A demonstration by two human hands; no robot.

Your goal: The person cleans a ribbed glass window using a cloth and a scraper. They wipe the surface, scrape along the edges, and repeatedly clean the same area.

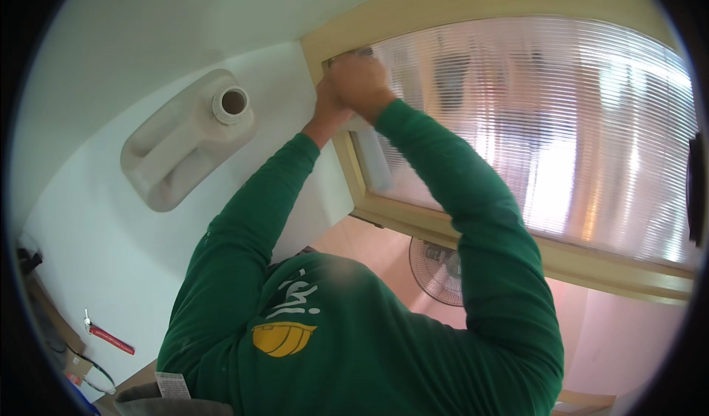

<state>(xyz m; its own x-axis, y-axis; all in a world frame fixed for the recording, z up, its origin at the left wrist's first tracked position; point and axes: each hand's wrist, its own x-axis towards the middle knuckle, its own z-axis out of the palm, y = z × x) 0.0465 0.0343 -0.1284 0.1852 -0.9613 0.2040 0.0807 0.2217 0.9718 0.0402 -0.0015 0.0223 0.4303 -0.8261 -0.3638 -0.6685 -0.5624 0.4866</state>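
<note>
Both of my hands meet above the near-left corner of a pale wooden frame (336, 50) that borders a ribbed, see-through panel (517, 120). My right hand (360, 82) is closed and covers much of my left hand (330, 111), whose fingers also look curled in. What they grip is hidden and slightly blurred. Just below them a pale, long shape (375, 161) shows against the panel; I cannot tell whether it is held or a reflection. To the left, on the white surface (295, 76), a beige plastic jug (177, 146) with a handle stands with its mouth uncapped.
A key with a red tag (111, 338) lies on the white surface at lower left. Cardboard and a dark cable (100, 372) are by its edge. Below the wooden frame, a round caged fan (436, 272) stands. A dark object (695, 187) is at the far right rim.
</note>
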